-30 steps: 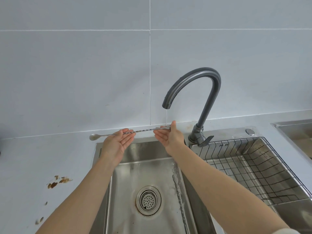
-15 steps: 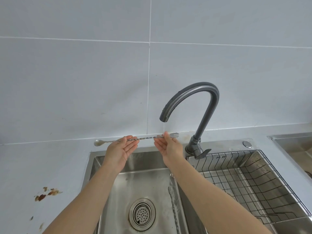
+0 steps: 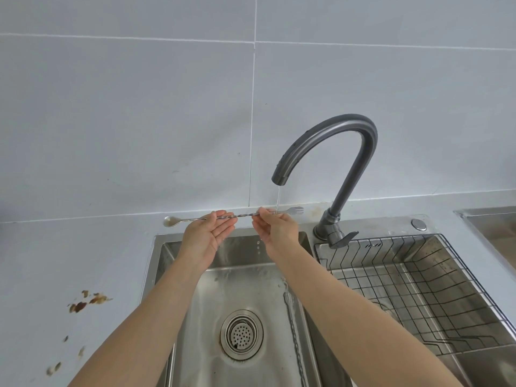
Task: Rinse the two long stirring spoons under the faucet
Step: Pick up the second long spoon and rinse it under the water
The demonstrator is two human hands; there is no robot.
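Note:
A long stirring spoon [image 3: 243,215] with a twisted shaft lies level above the left sink basin [image 3: 237,280], bowl to the left and small fork end to the right. My left hand [image 3: 208,234], palm up, pinches the shaft between thumb and straight fingers. Further right, the fingertips of my right hand [image 3: 275,227] pinch the same shaft. From the grey faucet [image 3: 329,135] a thin stream of water [image 3: 277,198] falls onto the spoon just right of my right fingertips. The second stirring spoon [image 3: 293,333] lies on the basin floor, partly under my right forearm.
A round drain strainer [image 3: 241,333] sits in the basin floor. In the right basin rests a black wire rack [image 3: 418,289]. Brown stains [image 3: 86,301] mark the counter at left. Another steel sink [image 3: 497,227] shows at the right edge. The tiled wall is close behind.
My right hand has slid left along the shaft, so the fork end now sticks out past it under the stream. The view has shifted slightly.

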